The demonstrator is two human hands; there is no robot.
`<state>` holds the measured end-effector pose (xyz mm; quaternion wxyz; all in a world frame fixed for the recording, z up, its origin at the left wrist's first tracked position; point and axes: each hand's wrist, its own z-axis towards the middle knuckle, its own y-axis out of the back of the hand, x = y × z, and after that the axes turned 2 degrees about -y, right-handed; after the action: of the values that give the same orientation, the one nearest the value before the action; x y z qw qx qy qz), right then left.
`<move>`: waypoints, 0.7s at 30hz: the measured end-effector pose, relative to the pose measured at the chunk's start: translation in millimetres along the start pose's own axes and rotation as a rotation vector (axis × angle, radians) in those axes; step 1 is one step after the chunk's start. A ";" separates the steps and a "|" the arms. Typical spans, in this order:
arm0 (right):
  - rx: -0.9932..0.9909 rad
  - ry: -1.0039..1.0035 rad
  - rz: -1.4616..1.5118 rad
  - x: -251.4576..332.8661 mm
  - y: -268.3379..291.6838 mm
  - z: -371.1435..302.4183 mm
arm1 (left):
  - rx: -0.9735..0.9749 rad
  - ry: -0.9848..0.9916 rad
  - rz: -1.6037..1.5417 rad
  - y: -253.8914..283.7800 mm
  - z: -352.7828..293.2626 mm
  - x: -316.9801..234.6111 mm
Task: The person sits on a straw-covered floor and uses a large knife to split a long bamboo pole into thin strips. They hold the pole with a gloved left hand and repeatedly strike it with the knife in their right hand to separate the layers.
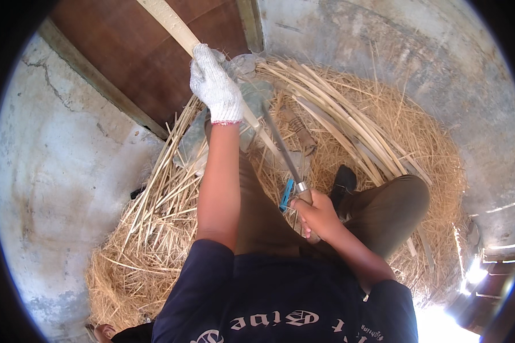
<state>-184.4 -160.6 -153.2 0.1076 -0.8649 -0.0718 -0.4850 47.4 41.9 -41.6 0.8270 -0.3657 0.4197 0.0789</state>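
The step in hand looks to be dressing a pale split strip (173, 26) with a long knife (280, 142), judging by the way the two are brought together over the lap. The person's left grip (217, 88), in a white knit glove, is closed round the strip, which runs past the glove toward the top edge on one side and down toward the right on the other. The right grip (318, 216), bare, is wrapped round the knife's wooden handle, the blade pointing up and away from the body, close beside the strip's lower stretch; whether edge and strip touch, I cannot tell. A blue object (286, 194) shows just beside the handle. Fine shavings (418, 143) cover the floor, and loose strips (349, 123) lie in a bundle to the right. The next move seems to call for a steady gloved hold, the blade laid at a shallow angle to the strip, and a controlled stroke that keeps the edge clear of the leg (263, 211) beneath.
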 end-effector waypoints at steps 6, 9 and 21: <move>-0.096 0.170 -0.107 -5.3 -9.7 7.2 | 0.056 0.087 -0.031 -6.9 -11.1 -9.6; -0.032 0.026 -0.186 -11.4 -7.7 10.2 | 0.105 0.124 -0.087 -6.3 -8.9 -7.9; 0.147 -0.173 0.445 13.6 3.5 1.8 | 0.135 0.097 -0.098 -10.0 -9.5 -2.8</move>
<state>-175.1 -163.4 -142.9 0.2679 -0.8876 0.0762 -0.3669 43.9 28.8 -37.7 0.8313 -0.3324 0.4454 -0.0079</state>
